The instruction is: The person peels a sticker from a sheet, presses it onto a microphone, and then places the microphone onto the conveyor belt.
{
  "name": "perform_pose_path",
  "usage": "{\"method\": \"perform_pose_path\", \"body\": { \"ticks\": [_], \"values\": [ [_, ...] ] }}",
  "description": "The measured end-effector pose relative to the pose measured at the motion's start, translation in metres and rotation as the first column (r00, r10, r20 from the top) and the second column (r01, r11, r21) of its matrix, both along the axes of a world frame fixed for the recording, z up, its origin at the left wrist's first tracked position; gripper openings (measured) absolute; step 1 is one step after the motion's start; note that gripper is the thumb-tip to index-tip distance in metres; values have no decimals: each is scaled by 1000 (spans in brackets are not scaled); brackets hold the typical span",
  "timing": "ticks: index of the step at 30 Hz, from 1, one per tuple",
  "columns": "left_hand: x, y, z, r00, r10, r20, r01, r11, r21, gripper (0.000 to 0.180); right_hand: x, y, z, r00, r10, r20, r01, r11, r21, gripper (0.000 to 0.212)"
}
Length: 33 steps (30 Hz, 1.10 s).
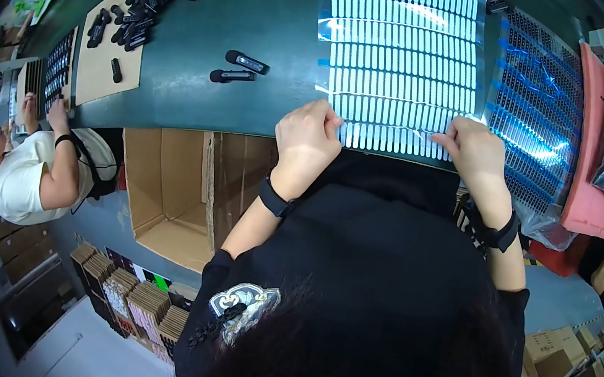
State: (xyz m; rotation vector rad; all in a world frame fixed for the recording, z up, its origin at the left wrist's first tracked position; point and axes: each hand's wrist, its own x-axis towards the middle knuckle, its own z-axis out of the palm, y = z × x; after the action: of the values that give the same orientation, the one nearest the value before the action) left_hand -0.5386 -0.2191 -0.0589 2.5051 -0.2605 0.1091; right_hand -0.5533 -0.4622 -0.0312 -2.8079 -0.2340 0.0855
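Observation:
In front of me on the green table lies a sheet of white oblong pieces (404, 62) in close rows, with shiny clear film over it. At the sheet's near left edge, my left hand (308, 134) is closed, thumb and fingers pinched on the film. My right hand (479, 153) pinches the film at the near right side, where a crease runs between the hands. The fingertips are partly hidden. Two small black clip-shaped devices (240, 69) lie left of the sheet.
Right of the sheet is a dark perforated panel under blue film (534, 105), beside a pink foam slab (589, 179). More black devices are heaped on cardboard (106, 72) at the far left. Below the table edge stands an open carton (170, 193). A co-worker (37, 174) works at left.

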Motion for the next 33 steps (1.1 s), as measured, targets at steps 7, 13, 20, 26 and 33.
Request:
{"method": "perform_pose_path", "body": {
  "ticks": [7,13,20,26,33],
  "values": [
    [1,0,7,991,20,-131,-20,1000,0,10,13,22,-4,985,174,2,-174,984,-33,31],
    [-13,-15,34,916,-198,349,139,973,186,26,27,30,1,954,45,-297,-108,975,-197,36],
    [-47,-52,16,831,-555,41,507,786,353,74,23,30,5,963,38,-268,-86,982,-170,33],
    [-42,-30,15,833,-553,4,518,782,347,79,8,21,-7,994,51,-99,-55,998,-40,33],
    [-42,16,19,899,-437,-15,403,815,417,79,6,2,-2,994,106,-25,-108,991,-77,31]
  ]
}}
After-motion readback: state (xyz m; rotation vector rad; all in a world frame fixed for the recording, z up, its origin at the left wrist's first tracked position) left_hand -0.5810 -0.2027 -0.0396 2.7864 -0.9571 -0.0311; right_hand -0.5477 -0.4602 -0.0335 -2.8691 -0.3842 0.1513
